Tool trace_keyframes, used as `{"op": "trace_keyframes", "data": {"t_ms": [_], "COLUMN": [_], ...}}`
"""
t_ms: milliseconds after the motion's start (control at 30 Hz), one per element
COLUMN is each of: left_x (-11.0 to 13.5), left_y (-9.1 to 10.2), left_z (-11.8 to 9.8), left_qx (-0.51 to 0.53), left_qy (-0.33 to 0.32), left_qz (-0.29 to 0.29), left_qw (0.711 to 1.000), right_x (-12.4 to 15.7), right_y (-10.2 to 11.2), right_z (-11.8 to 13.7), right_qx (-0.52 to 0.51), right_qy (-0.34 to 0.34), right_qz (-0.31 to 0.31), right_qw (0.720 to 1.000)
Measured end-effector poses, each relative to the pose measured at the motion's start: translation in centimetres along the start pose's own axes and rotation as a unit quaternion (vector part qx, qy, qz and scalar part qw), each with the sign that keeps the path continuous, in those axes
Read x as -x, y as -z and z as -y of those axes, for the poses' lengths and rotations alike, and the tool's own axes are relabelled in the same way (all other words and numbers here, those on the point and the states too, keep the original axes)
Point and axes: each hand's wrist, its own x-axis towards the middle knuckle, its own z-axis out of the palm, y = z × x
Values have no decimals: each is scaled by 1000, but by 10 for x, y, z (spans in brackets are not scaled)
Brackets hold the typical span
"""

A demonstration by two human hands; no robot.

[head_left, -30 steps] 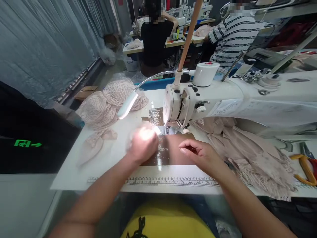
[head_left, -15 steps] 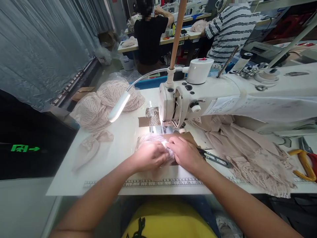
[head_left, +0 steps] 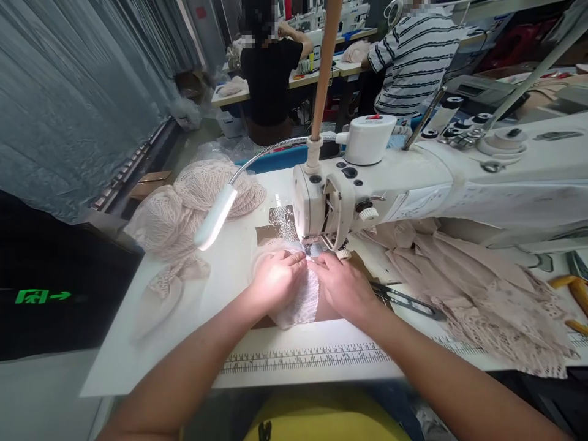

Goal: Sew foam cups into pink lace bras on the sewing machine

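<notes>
1. White table [head_left: 229, 269] is carrying a sewing machine [head_left: 321, 202].
2. Lace piece [head_left: 307, 300] is lying before the needle area, its far end appearing positioned; no finished seam is showing.
3. Left hand [head_left: 278, 278] and right hand [head_left: 346, 285] are touching it; whether their fingers are pinching, cannot tell.
4. Lace bundles [head_left: 206, 187] are lying apart.
</notes>
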Motion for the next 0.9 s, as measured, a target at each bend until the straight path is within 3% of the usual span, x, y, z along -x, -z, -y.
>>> {"op": "trace_keyframes", "data": {"t_ms": [267,533,900], "left_x": [-7,-8,-7], "left_y": [-1,-2,-14], "left_z": [20,31,39], "left_qx": [-3,40,49], "left_qy": [-46,-65,-29], "left_qz": [25,-1,-38], "left_qw": [999,997,998], "right_x": [-4,-2,0], "right_y": [5,5,-1], "right_z": [0,1,-2], "right_qx": [-20,-28,-35], "right_qy": [-9,-1,18], "right_qz": [16,18,0], "right_qw": [1000,999,999]}}
